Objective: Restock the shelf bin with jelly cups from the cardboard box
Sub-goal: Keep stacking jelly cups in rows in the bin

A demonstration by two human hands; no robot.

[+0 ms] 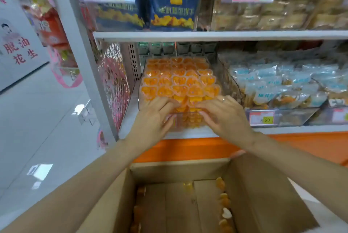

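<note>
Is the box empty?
No, a few jelly cups lie along the bottom edges of the box.

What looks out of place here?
Only one thing: in the box, among a few scattered orange cups, one pale cup lies near the right wall. The bin holds tidy rows.

The white lower shelf [301,129] carries a clear bin [223,74] at its left end, filled with tight rows of orange jelly cups [178,80]. Just beside it on the right stands a second clear bin [301,118] heaped with pale-blue snack packets [282,82], with a price tag [261,118] on its front wall. The upper shelf [207,36] holds dark blue snack bags [173,3] upright on the left and stacks of tan wrapped packets [263,16] on the right.
</note>
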